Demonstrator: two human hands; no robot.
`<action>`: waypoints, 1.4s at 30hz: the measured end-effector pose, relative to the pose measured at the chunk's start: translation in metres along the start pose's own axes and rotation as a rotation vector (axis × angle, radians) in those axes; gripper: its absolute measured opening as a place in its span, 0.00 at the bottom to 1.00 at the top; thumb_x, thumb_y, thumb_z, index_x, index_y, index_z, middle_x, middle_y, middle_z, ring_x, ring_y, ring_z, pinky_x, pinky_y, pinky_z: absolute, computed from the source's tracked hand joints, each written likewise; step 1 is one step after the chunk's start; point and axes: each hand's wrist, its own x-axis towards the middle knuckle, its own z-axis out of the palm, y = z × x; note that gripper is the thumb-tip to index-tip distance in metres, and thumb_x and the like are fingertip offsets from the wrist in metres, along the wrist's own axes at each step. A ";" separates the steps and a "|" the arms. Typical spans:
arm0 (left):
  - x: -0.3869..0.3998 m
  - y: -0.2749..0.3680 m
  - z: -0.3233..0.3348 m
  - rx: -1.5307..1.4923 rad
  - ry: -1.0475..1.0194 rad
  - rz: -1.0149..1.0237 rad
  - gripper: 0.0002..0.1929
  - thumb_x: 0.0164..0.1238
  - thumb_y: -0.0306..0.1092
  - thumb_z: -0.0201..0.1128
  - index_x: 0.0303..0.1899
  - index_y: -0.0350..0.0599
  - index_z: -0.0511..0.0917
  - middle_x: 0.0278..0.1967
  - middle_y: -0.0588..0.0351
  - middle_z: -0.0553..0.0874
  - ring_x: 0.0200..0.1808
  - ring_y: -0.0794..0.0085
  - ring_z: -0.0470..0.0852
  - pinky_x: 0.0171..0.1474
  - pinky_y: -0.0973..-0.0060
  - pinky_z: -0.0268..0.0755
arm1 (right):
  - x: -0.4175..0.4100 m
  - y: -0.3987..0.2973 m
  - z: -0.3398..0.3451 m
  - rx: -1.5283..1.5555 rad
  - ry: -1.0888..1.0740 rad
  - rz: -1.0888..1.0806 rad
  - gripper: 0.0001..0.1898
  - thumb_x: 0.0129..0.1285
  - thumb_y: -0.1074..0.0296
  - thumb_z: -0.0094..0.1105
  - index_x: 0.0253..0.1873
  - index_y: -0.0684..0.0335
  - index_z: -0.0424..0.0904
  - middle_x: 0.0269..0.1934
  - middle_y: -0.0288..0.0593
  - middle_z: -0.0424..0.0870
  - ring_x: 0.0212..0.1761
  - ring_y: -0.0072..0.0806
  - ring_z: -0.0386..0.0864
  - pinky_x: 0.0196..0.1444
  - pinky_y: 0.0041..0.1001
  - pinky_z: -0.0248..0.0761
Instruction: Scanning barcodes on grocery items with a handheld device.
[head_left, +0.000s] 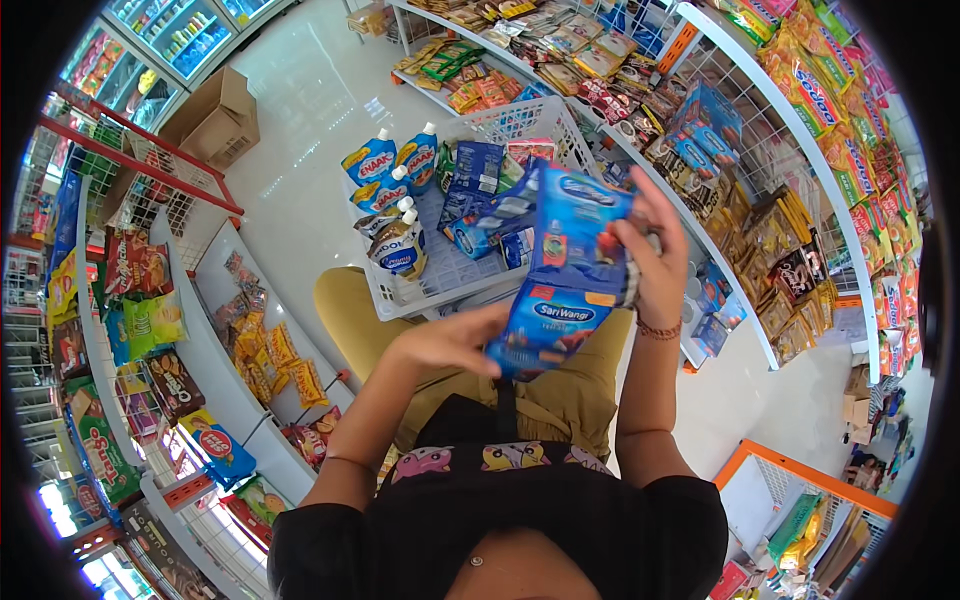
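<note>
My right hand (654, 251) grips a strip of blue SariWangi sachets (564, 315) by its upper right side, with the fingertips on the printed face. My left hand (457, 337) is at the strip's lower left edge, its fingers partly behind the lower packet. Beyond the strip, a white plastic basket (442, 304) holds Enaak spouted pouches (371, 159), a creamy spouted pouch (401, 251), dark blue sachets (476, 166) and a small blue box (516, 247). The strip hides part of the basket's right side.
Shelves of sachets and coffee packs (772, 232) curve along the right, with blue boxes (709, 127) on them. Snack shelves (217, 300) stand at the left. An open cardboard box (217, 120) is on the floor beside a red-framed rack (142, 165). An orange-edged wire bin (806, 476) stands at the lower right.
</note>
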 end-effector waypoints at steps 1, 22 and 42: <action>0.008 0.011 -0.002 -0.125 -0.022 0.061 0.38 0.59 0.50 0.57 0.64 0.37 0.52 0.60 0.51 0.66 0.60 0.66 0.65 0.62 0.68 0.54 | -0.001 -0.011 0.001 -0.116 -0.011 -0.205 0.25 0.54 0.80 0.53 0.59 0.65 0.66 0.34 0.39 0.77 0.31 0.19 0.73 0.38 0.20 0.69; 0.025 0.009 -0.001 -0.103 -0.300 -0.053 0.20 0.58 0.21 0.57 0.52 0.39 0.63 0.52 0.55 0.71 0.55 0.76 0.67 0.56 0.76 0.60 | -0.040 0.075 -0.010 0.806 -0.057 0.399 0.41 0.56 0.48 0.55 0.68 0.55 0.43 0.61 0.51 0.60 0.54 0.36 0.68 0.51 0.33 0.69; 0.033 0.004 0.023 0.153 0.645 0.433 0.30 0.67 0.49 0.39 0.61 0.33 0.54 0.60 0.45 0.63 0.61 0.61 0.63 0.63 0.66 0.52 | -0.028 0.002 0.061 0.255 -0.505 0.005 0.36 0.42 0.62 0.72 0.56 0.67 0.65 0.39 0.40 0.75 0.34 0.19 0.68 0.39 0.18 0.61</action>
